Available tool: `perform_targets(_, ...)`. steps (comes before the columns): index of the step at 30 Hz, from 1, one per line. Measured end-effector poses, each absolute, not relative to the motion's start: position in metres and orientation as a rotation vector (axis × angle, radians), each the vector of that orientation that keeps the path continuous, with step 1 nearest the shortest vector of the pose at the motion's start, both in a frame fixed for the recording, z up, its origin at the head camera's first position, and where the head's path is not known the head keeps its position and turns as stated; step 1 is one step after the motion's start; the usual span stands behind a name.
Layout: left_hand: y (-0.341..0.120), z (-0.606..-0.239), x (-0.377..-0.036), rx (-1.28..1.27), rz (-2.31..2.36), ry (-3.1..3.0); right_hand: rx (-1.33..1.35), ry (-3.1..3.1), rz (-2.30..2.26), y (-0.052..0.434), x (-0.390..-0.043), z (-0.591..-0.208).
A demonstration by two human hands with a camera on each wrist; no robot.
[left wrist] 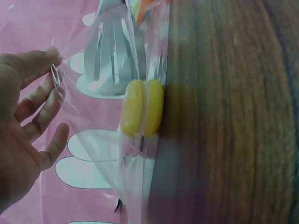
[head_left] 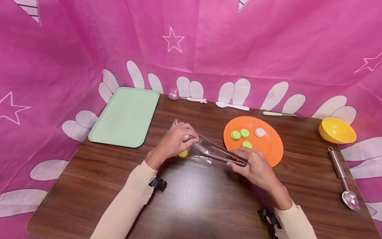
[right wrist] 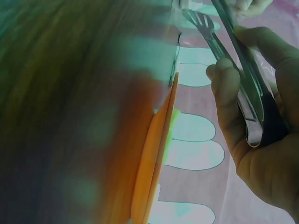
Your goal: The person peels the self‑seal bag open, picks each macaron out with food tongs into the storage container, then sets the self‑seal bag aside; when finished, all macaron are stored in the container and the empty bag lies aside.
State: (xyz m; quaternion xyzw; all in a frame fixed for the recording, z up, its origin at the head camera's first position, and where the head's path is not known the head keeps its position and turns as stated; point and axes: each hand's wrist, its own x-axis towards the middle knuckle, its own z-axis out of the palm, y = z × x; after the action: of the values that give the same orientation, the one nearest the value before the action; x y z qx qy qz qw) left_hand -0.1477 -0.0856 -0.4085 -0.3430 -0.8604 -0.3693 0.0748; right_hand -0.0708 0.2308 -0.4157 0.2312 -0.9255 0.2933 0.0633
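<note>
My left hand (head_left: 179, 139) pinches the edge of a clear plastic bag (head_left: 200, 151) that lies on the wooden table, between thumb and fingers (left wrist: 46, 65). A yellow macaron (head_left: 183, 153) (left wrist: 142, 107) sits inside the bag. My right hand (head_left: 253, 167) grips metal tongs (head_left: 219, 153) (right wrist: 243, 84), and their forked tips (left wrist: 112, 51) reach into the bag, holding nothing. Just behind the right hand an orange plate (head_left: 268, 149) (right wrist: 156, 158) holds three green macarons (head_left: 240, 133) and a white one (head_left: 260, 132).
A pale green tray (head_left: 125, 116) lies at the back left. A yellow bowl (head_left: 337, 129) and a metal scoop (head_left: 343, 179) are at the right. A pink spoon (head_left: 186, 98), a white spoon (head_left: 232, 106) and another utensil (head_left: 282, 114) line the back edge. Pink cloth walls surround the table.
</note>
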Motion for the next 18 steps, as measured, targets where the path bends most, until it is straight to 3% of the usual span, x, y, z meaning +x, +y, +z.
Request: perform_targets(18,-0.081,-0.411,-0.145,-1.074,-1.105,-2.662,0.993,-2.86,1.001,0.237,-0.103,-0.415)
